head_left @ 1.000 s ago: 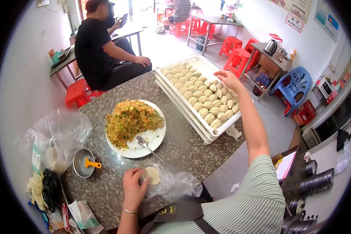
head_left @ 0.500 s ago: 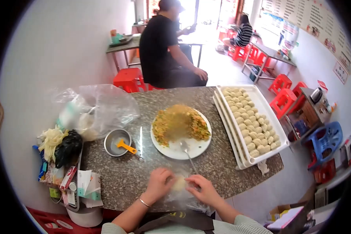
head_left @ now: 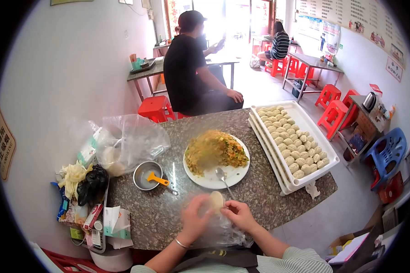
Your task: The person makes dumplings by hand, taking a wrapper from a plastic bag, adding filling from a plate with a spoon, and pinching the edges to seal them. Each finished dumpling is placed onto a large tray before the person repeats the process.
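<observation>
Hands meet at the near edge of the granite table [head_left: 259,182], over a clear plastic bag [head_left: 223,230] that lies crumpled at that edge. Left hand [head_left: 195,218] is curled, fingers pinching the left rim of a round dough wrapper [head_left: 217,199]; motion blur hides the finger detail. Right hand [head_left: 239,214] is curled too, thumb and fingertips gripping the wrapper's right rim. The wrapper stands nearly upright between both hands, just above the bag. A thin bracelet [head_left: 181,243] circles the left wrist.

Just beyond the wrapper, at the table's centre, sits a white plate [head_left: 216,181] carrying a mound of chopped filling [head_left: 214,152]. A metal spoon [head_left: 223,177] rests with its bowl on the near part of the plate, handle pointing toward the hands.

Along the right edge of the table stands a stack of white trays [head_left: 323,148]; the top tray holds rows of folded dumplings [head_left: 289,141].

Left of the plate sits a small metal bowl [head_left: 143,175] with an orange-handled tool [head_left: 158,179] resting across its rim. At the far left corner lies a large clear bag [head_left: 127,139], and packets and papers [head_left: 111,220] crowd the left edge.

Beyond the far edge, a person in a black shirt [head_left: 184,68] sits on a red stool [head_left: 155,107], facing away.
</observation>
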`<state>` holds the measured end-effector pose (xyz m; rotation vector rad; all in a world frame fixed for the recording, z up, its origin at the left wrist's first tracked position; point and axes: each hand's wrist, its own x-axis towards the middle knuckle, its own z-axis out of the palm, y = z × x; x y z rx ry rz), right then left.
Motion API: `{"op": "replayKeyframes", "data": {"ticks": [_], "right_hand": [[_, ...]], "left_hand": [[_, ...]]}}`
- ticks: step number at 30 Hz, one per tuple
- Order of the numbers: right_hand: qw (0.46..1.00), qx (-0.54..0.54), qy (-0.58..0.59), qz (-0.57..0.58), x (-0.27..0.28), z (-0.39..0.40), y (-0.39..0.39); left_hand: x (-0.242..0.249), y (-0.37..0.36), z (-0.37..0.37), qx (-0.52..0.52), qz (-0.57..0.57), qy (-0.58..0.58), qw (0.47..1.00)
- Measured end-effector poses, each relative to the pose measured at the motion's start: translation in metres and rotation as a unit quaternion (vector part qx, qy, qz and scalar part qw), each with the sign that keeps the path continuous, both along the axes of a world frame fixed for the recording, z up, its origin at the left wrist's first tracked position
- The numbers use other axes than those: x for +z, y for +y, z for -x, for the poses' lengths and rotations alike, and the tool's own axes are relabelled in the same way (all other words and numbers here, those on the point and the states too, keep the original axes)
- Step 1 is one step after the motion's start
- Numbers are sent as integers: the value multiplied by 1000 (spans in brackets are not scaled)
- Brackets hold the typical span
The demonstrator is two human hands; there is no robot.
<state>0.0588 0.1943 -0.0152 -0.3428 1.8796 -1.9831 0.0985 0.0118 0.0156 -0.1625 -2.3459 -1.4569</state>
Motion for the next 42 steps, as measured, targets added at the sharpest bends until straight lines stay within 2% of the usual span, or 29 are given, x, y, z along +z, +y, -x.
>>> {"op": "replayKeyframes", "data": {"ticks": [1, 2, 3, 7, 9, 10, 12, 14, 15, 16, 18, 21, 23, 25, 27, 29, 33, 36, 38, 39, 41, 42], "right_hand": [[1000, 6, 15, 9, 5, 0, -1], [998, 11, 59, 0, 9, -1, -4], [998, 7, 59, 3, 12, -1, -6], [995, 33, 80, 49, 22, 6, -13], [994, 38, 75, 69, 23, 14, -14], [991, 29, 128, 38, 24, 20, -14], [984, 1, 177, -1, 38, 24, -9], [985, -46, 165, 15, 47, 30, 1], [985, -71, 159, 22, 44, 34, 10], [980, -116, 136, 88, 51, 32, 16], [970, -172, 141, 95, 65, 25, 35], [960, -219, 133, 116, 64, 7, 54], [973, -174, 149, 29, 45, -10, 68], [985, -85, 142, -46, 27, -34, 65], [933, -12, 295, -204, 15, -56, 49], [833, -18, 465, -299, 0, -73, 35], [829, -33, 455, -323, -9, -77, 25], [854, -12, 415, -315, -13, -63, 24], [884, -43, 385, -261, -19, -52, 23], [883, -43, 391, -258, -11, -46, 19], [883, -177, 387, -197, 11, -30, 9], [882, -173, 383, -211, 14, -18, 4]], "left_hand": [[3, 5, -3, -4, 4, -1, 1000], [5, 10, -5, -53, -140, -77, 986], [8, 14, -7, -101, -280, -151, 943], [16, 19, -10, -68, -286, -147, 944], [16, 13, -4, -23, -390, -171, 905], [-13, -1, 3, 4, -401, -174, 899], [-13, -9, 12, -4, -515, -105, 851], [-4, -21, 12, 0, -550, -63, 833], [-6, -31, 12, -4, -551, -52, 833], [5, -35, 8, 4, -575, -67, 816], [7, -43, 2, -17, -595, -44, 802], [3, -51, -16, 30, -604, -67, 794], [-6, -55, -27, 39, -620, -82, 779], [-17, -57, -34, 39, -629, -97, 771], [-21, -56, -37, 34, -636, -105, 764], [-21, -51, -40, 13, -641, -126, 757], [-15, -49, -47, -14, -627, -126, 769], [-14, -52, -52, -14, -615, -126, 778], [-15, -55, -58, 12, -606, -141, 783], [-16, -57, -61, 11, -604, -135, 785], [-18, -60, -67, 19, -598, -140, 789], [-19, -59, -69, 19, -598, -135, 790]]}}
